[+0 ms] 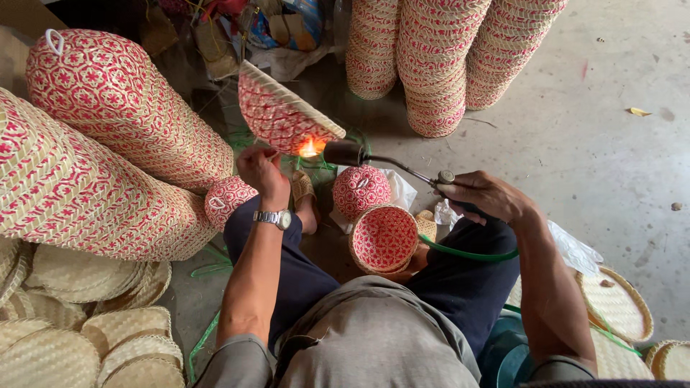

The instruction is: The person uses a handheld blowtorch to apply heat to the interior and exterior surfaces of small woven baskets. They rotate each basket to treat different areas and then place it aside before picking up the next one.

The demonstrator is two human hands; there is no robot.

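Left hand [260,169] raised, gripping a basket [284,111]; right hand [485,195] clenched on a torch [374,159], flame [309,149] touching it. Basket stacks [108,144] crowd the left.

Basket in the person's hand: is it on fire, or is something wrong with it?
A small flame touches the red-and-tan woven basket held tilted by the left hand. It comes from the torch in the right hand. No scorching or damage shows.
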